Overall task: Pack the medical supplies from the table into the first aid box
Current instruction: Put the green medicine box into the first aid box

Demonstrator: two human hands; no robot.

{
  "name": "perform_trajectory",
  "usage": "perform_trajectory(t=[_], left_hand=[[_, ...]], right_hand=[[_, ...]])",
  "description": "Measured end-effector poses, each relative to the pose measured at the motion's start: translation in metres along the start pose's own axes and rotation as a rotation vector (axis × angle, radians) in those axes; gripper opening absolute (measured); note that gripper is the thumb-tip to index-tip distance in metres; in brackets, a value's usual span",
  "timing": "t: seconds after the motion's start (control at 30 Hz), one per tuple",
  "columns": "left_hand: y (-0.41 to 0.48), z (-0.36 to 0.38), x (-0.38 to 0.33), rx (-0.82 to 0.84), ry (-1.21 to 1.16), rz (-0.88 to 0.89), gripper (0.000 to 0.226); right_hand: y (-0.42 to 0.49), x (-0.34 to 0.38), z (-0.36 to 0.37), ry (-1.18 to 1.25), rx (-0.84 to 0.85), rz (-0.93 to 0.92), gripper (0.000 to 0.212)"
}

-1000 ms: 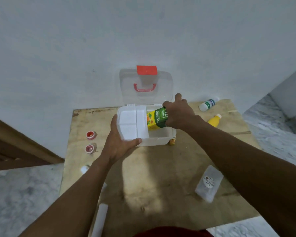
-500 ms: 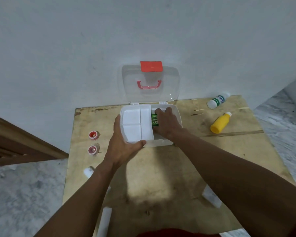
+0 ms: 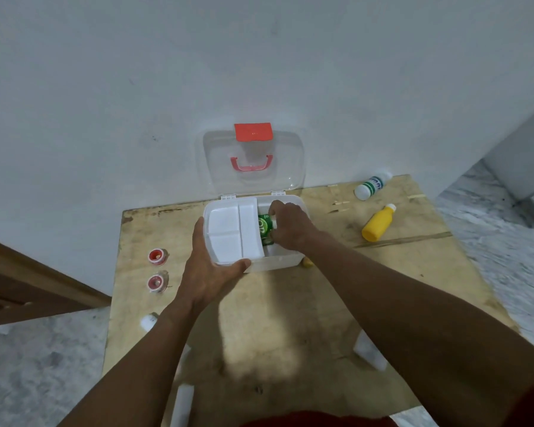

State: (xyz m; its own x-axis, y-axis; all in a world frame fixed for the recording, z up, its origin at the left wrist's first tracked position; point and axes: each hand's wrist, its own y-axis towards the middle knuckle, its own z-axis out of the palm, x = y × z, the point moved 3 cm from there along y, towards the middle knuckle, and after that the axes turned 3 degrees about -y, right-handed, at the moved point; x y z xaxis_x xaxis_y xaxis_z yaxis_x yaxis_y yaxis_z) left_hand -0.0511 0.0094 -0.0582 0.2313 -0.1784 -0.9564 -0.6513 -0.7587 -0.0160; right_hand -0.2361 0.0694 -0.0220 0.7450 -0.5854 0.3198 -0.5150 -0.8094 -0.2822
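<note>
So far 1 green bottle (image 3: 265, 227) sits in the box (image 3: 278, 262) at frame centre, right hand (image 3: 290, 224) curled on it, left hand (image 3: 208, 269) gripping the tray (image 3: 228, 232). Yellow bottle (image 3: 378, 223), white bottle (image 3: 372, 188) and 2 red rolls (image 3: 157, 257) remain on the surface (image 3: 290, 318).

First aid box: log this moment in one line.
first aid box: lid open | left hand: gripping front-left corner | right hand: on green bottle in box | yellow bottle, white bottle: unpacked
</note>
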Motion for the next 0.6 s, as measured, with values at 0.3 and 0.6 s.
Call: perform_trajectory(t=[0.3,0.6], left_hand=[[-0.005,-0.002,-0.007,0.034,0.019,-0.027,0.106],[-0.002,-0.003,0.001,0.025,0.058,-0.067,0.112]], right_hand=[[-0.071,-0.035,-0.044,0.08,-0.314,0.097,0.028],[-0.165,-0.106,-0.018,-0.005,-0.256,0.42,0.029]])
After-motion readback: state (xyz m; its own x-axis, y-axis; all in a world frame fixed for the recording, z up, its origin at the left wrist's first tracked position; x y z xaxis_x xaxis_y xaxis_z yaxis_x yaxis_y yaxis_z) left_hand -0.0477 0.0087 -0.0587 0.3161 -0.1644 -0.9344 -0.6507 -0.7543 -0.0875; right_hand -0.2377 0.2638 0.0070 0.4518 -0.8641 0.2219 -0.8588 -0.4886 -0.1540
